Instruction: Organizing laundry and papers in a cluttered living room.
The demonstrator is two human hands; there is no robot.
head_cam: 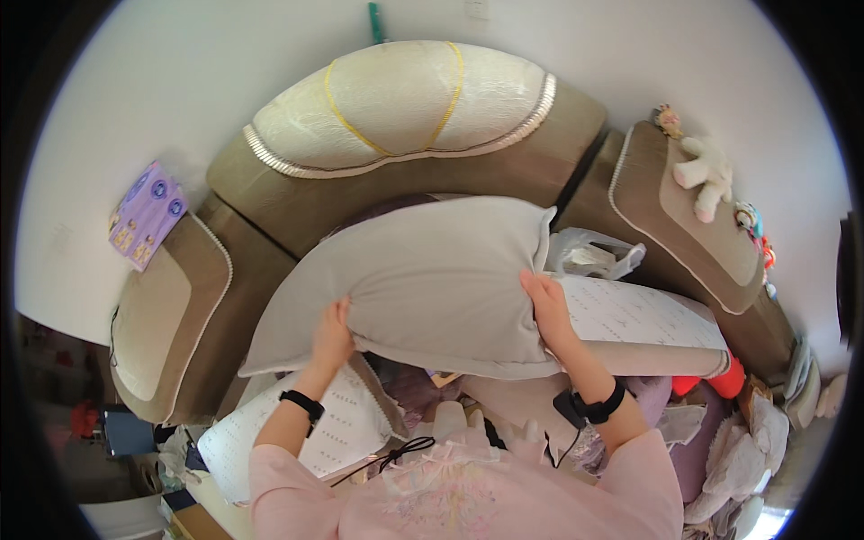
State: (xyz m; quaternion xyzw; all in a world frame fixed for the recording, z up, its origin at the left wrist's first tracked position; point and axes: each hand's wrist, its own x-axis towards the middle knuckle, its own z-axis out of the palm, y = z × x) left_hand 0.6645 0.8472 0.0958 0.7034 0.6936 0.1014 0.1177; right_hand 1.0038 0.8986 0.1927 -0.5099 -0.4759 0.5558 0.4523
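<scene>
A large light-grey fabric pillow (432,290) is stretched between my two hands in front of the sofa. My left hand (334,337) pinches its near face left of the middle, and creases run across the cloth from that grip. My right hand (548,307) grips the pillow's right part, below its upper right corner. The pillow's left end tapers to a pointed corner. Black straps circle both wrists; a small black device and a cord hang at the right one. My fingers on the pillow's far side are hidden.
A brown sofa (398,179) curves around, with a cream cover (398,101) on its back. A clear plastic bag (594,255) and white-backed sheet material (638,312) lie at the right. Another such sheet (351,432) is at lower left. A plush toy (705,175) and purple box (148,212) rest on the armrests.
</scene>
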